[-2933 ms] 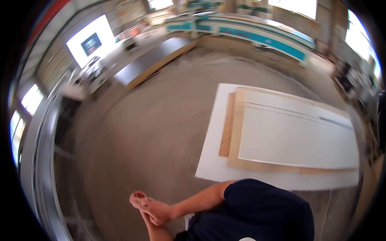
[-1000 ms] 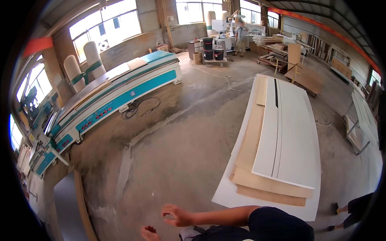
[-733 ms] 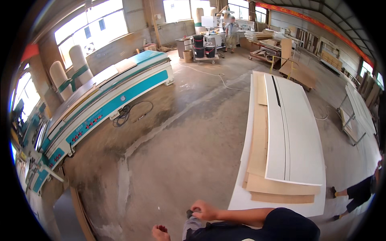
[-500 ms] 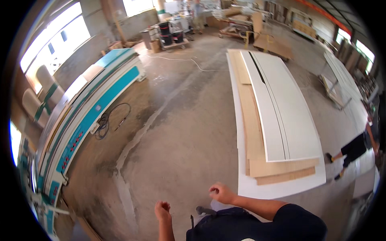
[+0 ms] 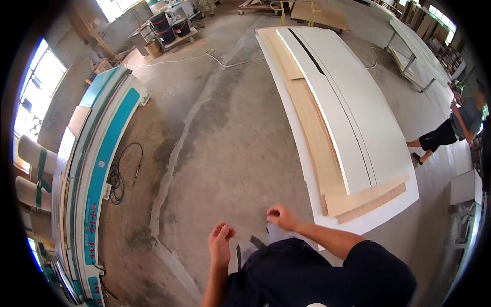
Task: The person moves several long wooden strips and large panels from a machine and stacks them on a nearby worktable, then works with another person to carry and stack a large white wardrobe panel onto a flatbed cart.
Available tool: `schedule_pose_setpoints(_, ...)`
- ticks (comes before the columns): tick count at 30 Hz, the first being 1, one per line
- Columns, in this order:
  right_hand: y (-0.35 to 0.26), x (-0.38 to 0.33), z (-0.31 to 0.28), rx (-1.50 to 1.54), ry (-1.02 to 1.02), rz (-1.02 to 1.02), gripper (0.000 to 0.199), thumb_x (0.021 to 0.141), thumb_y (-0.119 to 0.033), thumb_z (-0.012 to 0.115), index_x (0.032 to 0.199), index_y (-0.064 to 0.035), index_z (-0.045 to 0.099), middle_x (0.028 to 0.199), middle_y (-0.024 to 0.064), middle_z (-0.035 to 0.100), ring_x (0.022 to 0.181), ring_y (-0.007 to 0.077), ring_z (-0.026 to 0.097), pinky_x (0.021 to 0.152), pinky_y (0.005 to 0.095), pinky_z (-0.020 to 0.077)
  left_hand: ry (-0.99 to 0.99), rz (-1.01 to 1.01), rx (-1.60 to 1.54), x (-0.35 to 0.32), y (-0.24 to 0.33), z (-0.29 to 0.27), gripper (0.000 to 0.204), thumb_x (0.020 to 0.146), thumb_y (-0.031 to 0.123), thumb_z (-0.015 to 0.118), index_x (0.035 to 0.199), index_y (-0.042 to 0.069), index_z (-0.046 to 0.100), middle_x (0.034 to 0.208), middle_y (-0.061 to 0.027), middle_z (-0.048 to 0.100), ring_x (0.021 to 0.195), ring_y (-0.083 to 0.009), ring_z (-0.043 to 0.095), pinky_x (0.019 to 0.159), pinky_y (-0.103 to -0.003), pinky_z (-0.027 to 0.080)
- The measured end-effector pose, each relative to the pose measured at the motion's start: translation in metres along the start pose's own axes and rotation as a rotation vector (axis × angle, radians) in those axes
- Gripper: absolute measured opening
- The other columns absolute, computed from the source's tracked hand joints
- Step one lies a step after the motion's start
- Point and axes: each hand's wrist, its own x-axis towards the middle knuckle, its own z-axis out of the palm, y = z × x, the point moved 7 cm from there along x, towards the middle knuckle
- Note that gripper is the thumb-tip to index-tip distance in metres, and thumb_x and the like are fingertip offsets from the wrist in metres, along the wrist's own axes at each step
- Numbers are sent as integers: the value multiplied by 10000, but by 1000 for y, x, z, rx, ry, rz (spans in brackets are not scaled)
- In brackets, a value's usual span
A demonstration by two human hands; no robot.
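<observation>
Both of my hands hang in the air in front of my body, over the concrete floor. My left hand has its fingers curled in loosely beside the thumb, and I see nothing in it. Closed too, my right hand is bent inward at my waist with nothing visible in the fingers. Nearest to it on the right is a stack of boards: a white panel with a dark slot and a long groove lies on top of light wood boards. Under these rests a larger white sheet.
A long white and teal machine stands at left, with a coiled black hose on the floor beside it. Black buckets sit on a dolly farther back. A person walks at far right, near a metal rack.
The view has turned and moved forward, so the board stack and machine sit closer. My left hand has risen toward my right hand. The person at right has shifted within the view.
</observation>
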Motion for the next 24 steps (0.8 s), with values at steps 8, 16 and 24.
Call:
schedule_pose_setpoints(8, -15, 26, -79, 88, 328, 185, 160, 780, -134, 645, 876, -9, 618, 741, 20, 609, 675, 83, 546, 646, 237, 450, -1320, 386, 295, -49, 190, 199, 379, 822, 216, 618, 1037, -93, 575, 947, -190, 598, 886, -267, 555, 770, -339, 431)
schedule_pose_setpoints(16, -12, -48, -44, 36, 482, 400, 129, 778, -110, 644, 841, 1, 631, 729, 14, 621, 665, 62, 545, 618, 222, 453, -1801, 284, -601, -82, 270, 225, 237, 873, 205, 563, 863, -28, 605, 777, -125, 587, 669, -263, 554, 598, -353, 437)
schedule_pose_setpoints(24, -11, -105, -16, 58, 568, 542, 151, 763, -114, 657, 853, 3, 622, 737, 25, 615, 666, 75, 539, 621, 234, 455, -1947, 177, -780, -82, 269, 217, 238, 883, 190, 544, 768, -9, 605, 721, -128, 574, 614, -273, 547, 578, -368, 437)
